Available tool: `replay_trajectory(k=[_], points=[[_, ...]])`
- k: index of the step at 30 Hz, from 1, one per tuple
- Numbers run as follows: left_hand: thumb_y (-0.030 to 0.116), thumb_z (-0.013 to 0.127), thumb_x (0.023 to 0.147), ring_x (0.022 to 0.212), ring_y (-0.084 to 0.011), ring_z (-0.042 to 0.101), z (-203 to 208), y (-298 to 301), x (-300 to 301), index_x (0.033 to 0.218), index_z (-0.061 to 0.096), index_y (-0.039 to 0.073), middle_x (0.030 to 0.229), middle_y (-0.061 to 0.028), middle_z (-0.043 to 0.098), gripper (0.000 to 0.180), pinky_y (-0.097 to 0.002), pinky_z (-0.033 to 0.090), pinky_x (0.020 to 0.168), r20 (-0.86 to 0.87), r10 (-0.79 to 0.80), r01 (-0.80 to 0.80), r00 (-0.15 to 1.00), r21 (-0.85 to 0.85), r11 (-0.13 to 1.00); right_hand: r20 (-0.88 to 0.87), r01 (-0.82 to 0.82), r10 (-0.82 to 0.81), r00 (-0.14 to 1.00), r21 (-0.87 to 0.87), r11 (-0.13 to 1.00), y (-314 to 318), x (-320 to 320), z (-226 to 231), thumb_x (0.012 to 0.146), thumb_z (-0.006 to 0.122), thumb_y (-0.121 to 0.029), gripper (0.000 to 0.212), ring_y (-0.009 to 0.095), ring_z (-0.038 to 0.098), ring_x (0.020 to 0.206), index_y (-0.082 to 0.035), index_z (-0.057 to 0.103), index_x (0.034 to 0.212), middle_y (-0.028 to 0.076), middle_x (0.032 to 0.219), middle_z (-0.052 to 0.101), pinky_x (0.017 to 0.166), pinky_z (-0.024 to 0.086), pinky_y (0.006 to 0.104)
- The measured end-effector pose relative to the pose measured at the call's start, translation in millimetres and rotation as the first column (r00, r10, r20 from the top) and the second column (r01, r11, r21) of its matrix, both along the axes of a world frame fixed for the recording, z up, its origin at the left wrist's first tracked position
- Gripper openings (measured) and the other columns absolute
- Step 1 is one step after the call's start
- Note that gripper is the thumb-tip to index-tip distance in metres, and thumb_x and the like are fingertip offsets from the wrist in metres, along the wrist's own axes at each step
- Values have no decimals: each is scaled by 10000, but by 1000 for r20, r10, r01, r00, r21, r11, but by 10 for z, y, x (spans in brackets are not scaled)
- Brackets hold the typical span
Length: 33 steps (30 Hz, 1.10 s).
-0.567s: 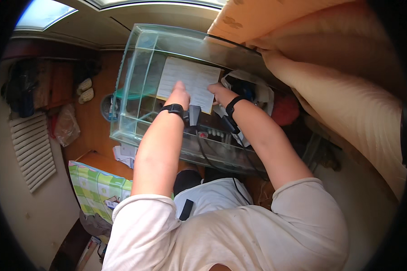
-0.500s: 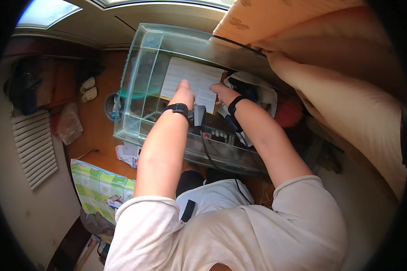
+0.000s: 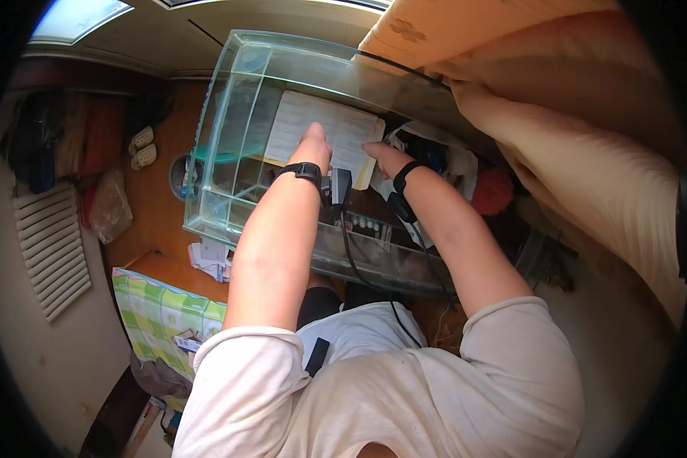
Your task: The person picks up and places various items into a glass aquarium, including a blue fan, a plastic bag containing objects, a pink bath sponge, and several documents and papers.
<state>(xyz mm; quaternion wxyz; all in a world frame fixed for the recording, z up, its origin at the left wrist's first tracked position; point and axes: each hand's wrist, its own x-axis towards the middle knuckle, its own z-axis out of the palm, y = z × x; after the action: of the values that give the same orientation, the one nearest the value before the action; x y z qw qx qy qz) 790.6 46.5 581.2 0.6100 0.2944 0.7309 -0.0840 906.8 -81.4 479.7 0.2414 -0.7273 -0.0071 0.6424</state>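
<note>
A pale booklet of lined, printed pages with a yellowish edge (image 3: 294, 130) lies inside the outline of a glass-walled case (image 3: 229, 187). Over its near middle rests my left hand (image 3: 314, 143); the thumb side shows, and the other fingers are hidden. At the booklet's right edge my right hand (image 3: 382, 158) is closed, thumb on the page and fingers mostly out of sight. Each wrist wears a black strap. The left strap (image 3: 305, 172) carries a small grey box (image 3: 340, 185), from which a black cable (image 3: 351, 256) runs toward my lap.
Right of the booklet sit a white bag with dark contents (image 3: 454, 168) and a red round thing (image 3: 493, 191). An orange curtain (image 3: 565, 168) hangs along the right. A green checked cloth (image 3: 160, 313), white papers (image 3: 210, 261) and pale clogs (image 3: 143, 147) are leftward.
My left hand has shifted slightly farther over the page. My right hand and the booklet's right edge have moved a little rightward. The whole view has tilted slightly.
</note>
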Motion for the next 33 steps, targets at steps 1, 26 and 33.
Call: replay_trajectory(k=[1, 26, 33], points=[[400, 360, 781, 703, -279, 488, 30, -11, 14, 913, 533, 1, 768, -129, 551, 454, -458, 413, 680, 26, -20, 20, 999, -6, 1000, 1, 7, -7, 1000, -3, 1000, -20, -20, -18, 755, 521, -465, 546, 274, 556, 930, -132, 479, 1185, 100, 1045, 588, 737, 407, 500], [309, 396, 881, 1063, -232, 515, 211, -91, 48, 1280, 371, 134, 1236, -55, 477, 436, -423, 414, 860, 397, 479, -408, 783, -254, 877, -278, 253, -202, 939, 161, 954, 340, -74, 1052, 828, 503, -399, 569, 336, 474, 1080, -126, 337, 1299, 122, 1305, 379, 929, 329, 518], [290, 389, 872, 1002, -216, 527, 924, -286, -295, 1256, 377, 119, 1188, -63, 485, 421, -413, 450, 807, 575, 448, -409, 684, -206, 889, -168, 327, -291, 942, 268, 906, 51, -201, 1973, 822, 542, -364, 376, 250, 562, 923, -93, 486, 1077, 87, 1092, 530, 819, 412, 434]])
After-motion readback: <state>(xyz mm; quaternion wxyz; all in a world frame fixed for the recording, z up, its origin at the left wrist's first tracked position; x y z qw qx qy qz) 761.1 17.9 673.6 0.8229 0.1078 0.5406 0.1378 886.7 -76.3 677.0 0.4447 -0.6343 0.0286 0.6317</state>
